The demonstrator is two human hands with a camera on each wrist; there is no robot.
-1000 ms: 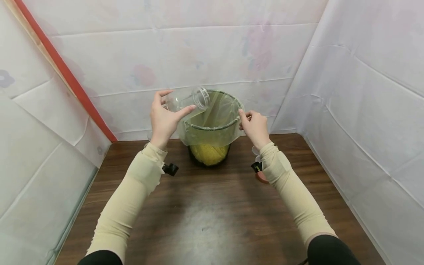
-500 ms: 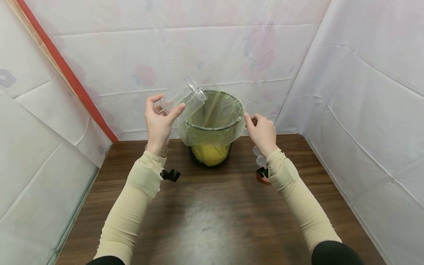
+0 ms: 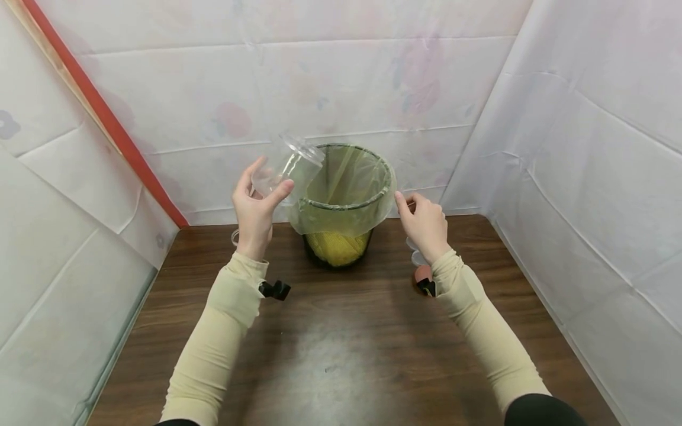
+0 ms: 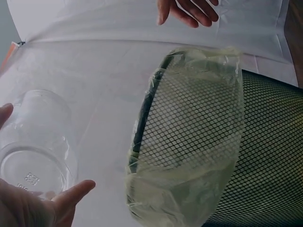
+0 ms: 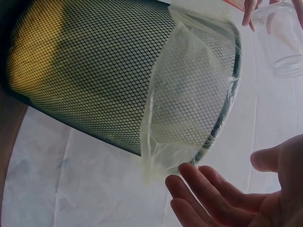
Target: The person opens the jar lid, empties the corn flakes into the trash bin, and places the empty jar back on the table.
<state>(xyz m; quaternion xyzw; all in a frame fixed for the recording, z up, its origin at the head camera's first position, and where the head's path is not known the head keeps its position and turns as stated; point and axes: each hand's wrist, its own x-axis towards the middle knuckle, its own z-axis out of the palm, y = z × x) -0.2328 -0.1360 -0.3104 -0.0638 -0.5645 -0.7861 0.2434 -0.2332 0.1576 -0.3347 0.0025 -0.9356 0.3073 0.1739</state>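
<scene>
My left hand grips a clear plastic jar, with thumb and fingers spread round its lower part. The jar tilts right, its lidless mouth by the bin's left rim; the left wrist view shows its embossed base. A dark mesh bin stands upright at the table's back, something yellow showing low inside. Pale green bag lines it and folds down over the rim. Just right of the rim is my right hand, its fingers loosely bent and holding nothing, fingertips close to the bag's edge in the right wrist view.
Clear round lids and a reddish-brown round thing lie beside my right wrist on the brown wooden table. A clear ring-like edge shows beside my left wrist. White sheets enclose the back and sides.
My left hand has drawn the jar left and turned its mouth further upward. My right hand has moved away from the bin's rim, to the right and slightly nearer me.
</scene>
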